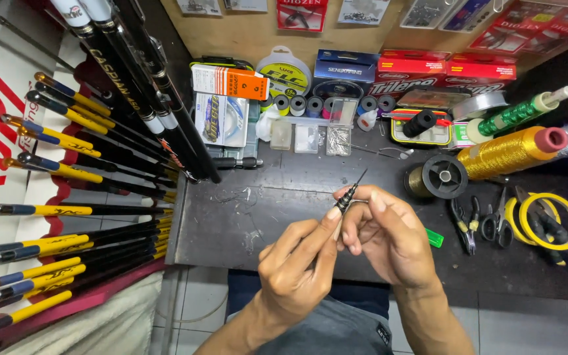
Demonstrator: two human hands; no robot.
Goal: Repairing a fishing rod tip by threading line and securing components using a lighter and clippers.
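Observation:
My left hand (300,263) and my right hand (389,233) meet above the dark workbench (264,197). Between their fingertips they pinch a thin black rod tip (350,195) with a fine point that sticks up and to the right. The left thumb and forefinger grip its lower black part; the right fingers close on it from the right. A small metal ring seems to sit at the right fingers, too small to be sure.
Several black and yellow fishing rods (80,171) stand in a rack at the left. Line spools and boxes (336,85) crowd the back. A gold thread cone (511,151), a dark spool (443,176), pliers (463,220) and yellow-handled scissors (547,220) lie at the right.

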